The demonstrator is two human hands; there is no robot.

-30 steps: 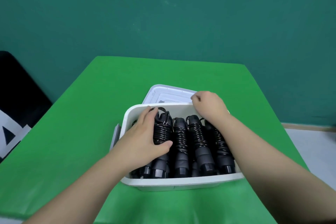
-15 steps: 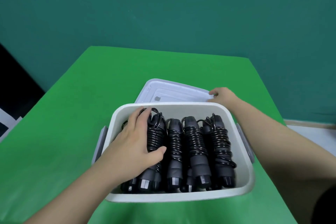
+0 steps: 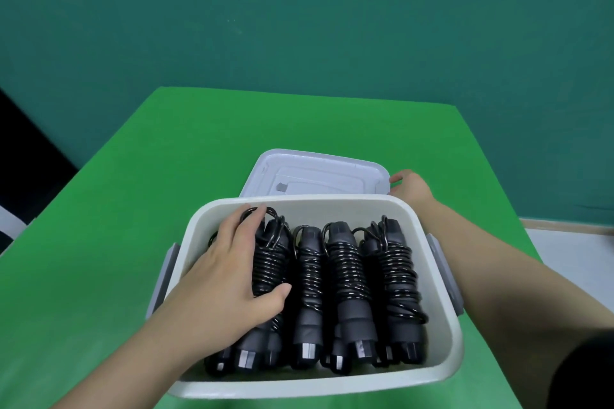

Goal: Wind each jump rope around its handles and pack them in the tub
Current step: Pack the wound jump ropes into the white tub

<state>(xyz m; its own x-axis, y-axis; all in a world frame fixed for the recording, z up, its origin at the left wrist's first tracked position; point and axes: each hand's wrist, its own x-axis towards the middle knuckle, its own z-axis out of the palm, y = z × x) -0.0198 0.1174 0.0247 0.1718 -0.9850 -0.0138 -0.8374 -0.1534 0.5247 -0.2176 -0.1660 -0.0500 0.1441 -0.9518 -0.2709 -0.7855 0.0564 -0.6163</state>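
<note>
I see four wound jump ropes [image 3: 332, 282] side by side in the tub [image 3: 442, 365], centre frame. My left hand [image 3: 232, 276] presses flat on the leftmost, likely settling it; my right hand [image 3: 410, 188] grips the lid [image 3: 315, 176] behind, probably to close up.

Single head-worn view, close above the tub [image 3: 299, 206], angled forward and down toward the wall [image 3: 299, 26].
</note>
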